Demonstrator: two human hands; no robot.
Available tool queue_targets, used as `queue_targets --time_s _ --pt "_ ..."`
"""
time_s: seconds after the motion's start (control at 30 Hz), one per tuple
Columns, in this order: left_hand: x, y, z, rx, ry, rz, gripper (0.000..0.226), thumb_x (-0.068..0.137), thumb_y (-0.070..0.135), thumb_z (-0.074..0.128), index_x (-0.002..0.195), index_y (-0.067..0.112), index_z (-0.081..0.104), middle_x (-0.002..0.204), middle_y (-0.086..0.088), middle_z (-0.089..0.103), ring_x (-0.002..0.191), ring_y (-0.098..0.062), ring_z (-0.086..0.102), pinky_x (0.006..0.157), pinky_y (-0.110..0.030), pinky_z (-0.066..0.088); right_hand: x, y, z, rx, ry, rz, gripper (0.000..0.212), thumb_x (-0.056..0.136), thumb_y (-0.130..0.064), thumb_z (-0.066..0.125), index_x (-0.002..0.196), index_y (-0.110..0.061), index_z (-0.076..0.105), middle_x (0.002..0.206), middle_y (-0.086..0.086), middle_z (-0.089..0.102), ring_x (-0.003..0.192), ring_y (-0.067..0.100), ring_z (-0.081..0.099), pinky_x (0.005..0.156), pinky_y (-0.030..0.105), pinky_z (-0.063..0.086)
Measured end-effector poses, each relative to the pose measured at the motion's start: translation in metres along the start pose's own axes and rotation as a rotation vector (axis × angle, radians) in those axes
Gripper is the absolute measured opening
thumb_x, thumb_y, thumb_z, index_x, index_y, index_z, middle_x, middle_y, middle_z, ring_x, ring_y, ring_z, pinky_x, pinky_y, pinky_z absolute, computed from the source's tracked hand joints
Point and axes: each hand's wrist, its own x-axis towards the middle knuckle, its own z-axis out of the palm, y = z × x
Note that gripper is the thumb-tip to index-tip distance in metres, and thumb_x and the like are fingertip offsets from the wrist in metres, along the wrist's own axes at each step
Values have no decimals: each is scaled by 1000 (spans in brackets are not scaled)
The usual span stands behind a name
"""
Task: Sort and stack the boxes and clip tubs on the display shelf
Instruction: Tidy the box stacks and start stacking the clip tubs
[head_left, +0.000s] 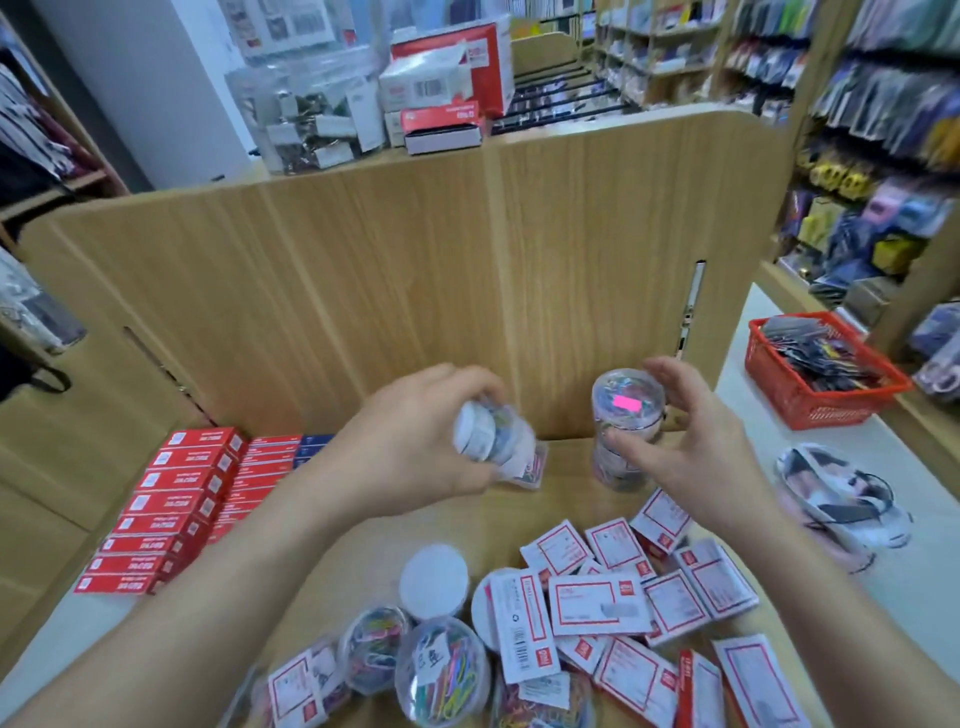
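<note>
Gripping a tub (488, 441), the left hand (415, 431) holds it tilted at frame centre, lid end toward lower left and long axis slanting right. The stack (626, 415) stands upright on the shelf (566, 504), just right of the tub. The right hand (691, 436) cups the stack; clasping or only steadying, cannot tell. The left hand is nearer. Boxes (602, 603) lie loose at lower right.

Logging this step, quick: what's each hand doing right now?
Left hand: holds a tilted tub.
Right hand: cupped around the stacked tubs; grip cannot be told.
</note>
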Motion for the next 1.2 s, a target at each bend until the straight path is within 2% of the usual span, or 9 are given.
queue_targets --time_s 0.13,0.27,0.4,0.53,0.63,0.73,0.87,1.03,1.2 --pt "47 37 5 -94 70 88 51 55 44 70 102 40 53 100 10 61 94 -14 58 84 -37 48 -3 8 4 10 -39 21 76 68 -22 84 132 -31 43 111 -15 61 101 8 60 86 22 44" --pt "85 63 13 15 -34 166 53 59 41 75 109 37 56 103 7 59 96 -15 57 85 -37 49 -2 12 6 6 -23 12 79 71 -24 81 138 -30 40 119 -9 62 104 12 60 84 24 45" --pt "103 68 14 -2 -88 187 53 62 35 76 112 36 58 105 6 59 98 -14 56 88 -36 48 -2 12 3 18 -24 2 92 72 -28 81 142 -43 24 130 -10 58 112 12 59 93 35 50" --pt "98 71 8 -180 -81 189 59 65 27 83 117 32 57 111 12 60 104 -1 54 93 -22 43 -1 3 -1 11 -8 -42 99 71 -42 79 143 -51 11 138 -9 51 120 10 54 96 32 46" --pt "77 61 -1 -233 20 136 48 65 27 83 105 29 57 94 18 59 84 8 52 76 -10 40 4 -2 -1 -7 24 -60 93 70 -50 76 141 -55 16 130 -10 56 114 11 57 94 33 48" --pt "48 41 1 10 -97 51 38 66 36 76 93 30 50 83 14 56 76 -1 52 68 -20 43 7 -3 -1 -4 30 -67 84 71 -48 77 139 -50 27 125 -11 59 111 9 58 95 32 48" --pt "24 20 52 332 -423 -31 41 71 45 66 102 27 46 103 2 56 94 -22 56 77 -33 47 9 -4 -1 29 33 -56 76 71 -41 80 133 -43 36 116 -17 62 106 5 59 92 31 50" --pt "23 0 89 442 -368 -100 53 74 53 67 112 21 51 113 -5 46 103 -28 52 77 -37 49 9 -4 -2 105 5 -16 71 68 -34 84 123 -39 39 108 -33 56 101 -13 55 87 22 48" --pt "24 4 83 407 -204 -44 45 86 55 56 117 23 54 112 -2 52 110 -22 48 86 -35 45 2 20 -21 179 -161 229 88 63 -36 87 135 -34 36 122 -1 61 109 9 60 96 33 47"
